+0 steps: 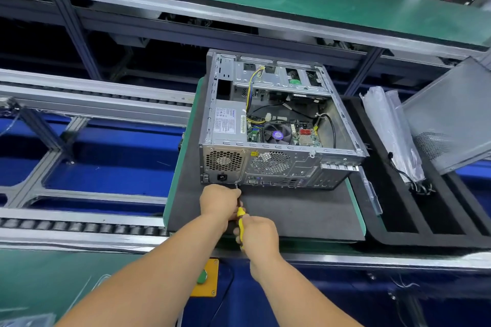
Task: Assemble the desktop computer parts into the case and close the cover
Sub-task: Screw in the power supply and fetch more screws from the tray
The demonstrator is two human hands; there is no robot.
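Both hands clenched one yellow screwdriver (240,220): right hand (259,236) on the handle, left hand (219,202) steadying the shaft at the open case (279,125), twelve o'clock. Judging by installed boards, screws and the side cover (449,119), two o'clock, remained.

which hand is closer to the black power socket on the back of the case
Left. The left hand sits just below the power socket, steadying the screwdriver shaft. The right hand grips the yellow handle, farther back and to the right.
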